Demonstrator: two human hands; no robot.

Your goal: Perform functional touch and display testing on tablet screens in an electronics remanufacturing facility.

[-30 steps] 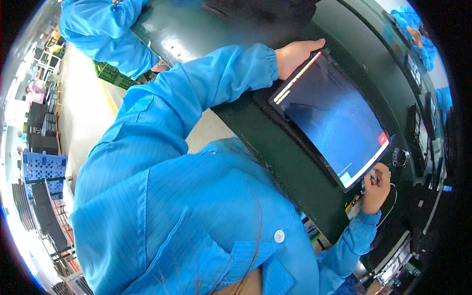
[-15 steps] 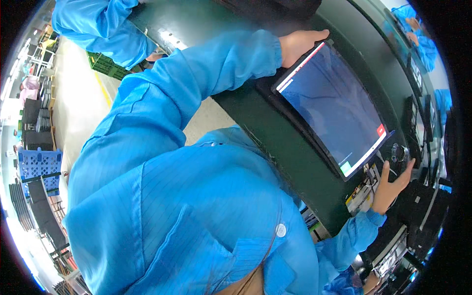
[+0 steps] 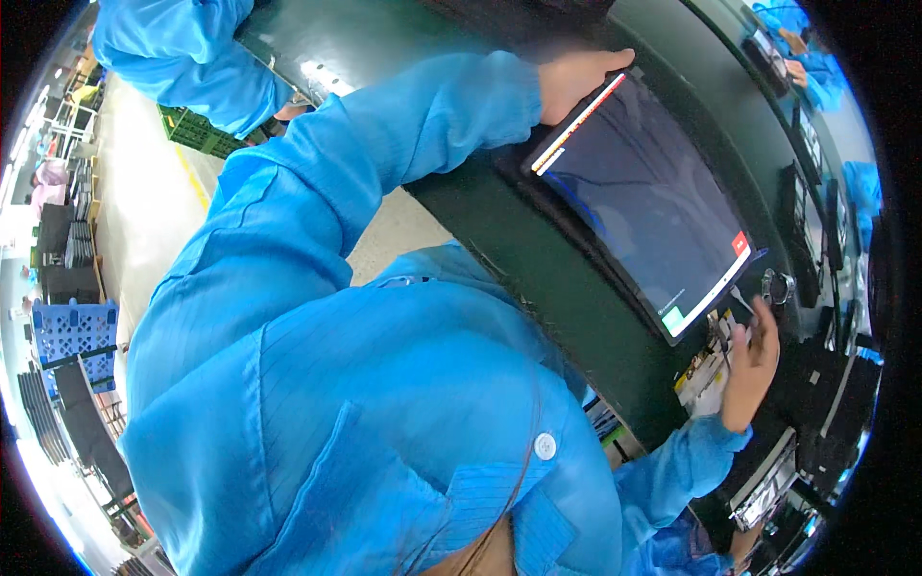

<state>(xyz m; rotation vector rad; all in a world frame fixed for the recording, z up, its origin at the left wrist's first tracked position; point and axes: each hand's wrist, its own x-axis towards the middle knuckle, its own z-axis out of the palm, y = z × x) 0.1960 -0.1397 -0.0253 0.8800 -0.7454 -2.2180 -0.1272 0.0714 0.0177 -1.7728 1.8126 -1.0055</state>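
A flat tablet-like screen (image 3: 643,202) with a dark display lies tilted on the dark green bench. Its display has a white bar at each short end, with a red and a green patch at the near right one. My left hand (image 3: 576,84) is closed on the screen's far left end, thumb along the edge and the other fingers hidden. Just off the opposite end is my right hand (image 3: 754,370), its fingers bent and apart with nothing visible in them. Next to its fingertips are a white cable (image 3: 741,298) and a small round shiny object (image 3: 776,286).
The green bench (image 3: 567,326) runs diagonally under the screen. Yellow-and-white items (image 3: 703,379) lie beside my right wrist. Another person's blue sleeve (image 3: 182,58) is at the upper left, above a green crate (image 3: 197,132). A blue basket (image 3: 75,326) stands at the far left.
My right hand has drawn back from the round object, its fingers bending inward. The display has turned from blue to nearly black. My left hand keeps its hold.
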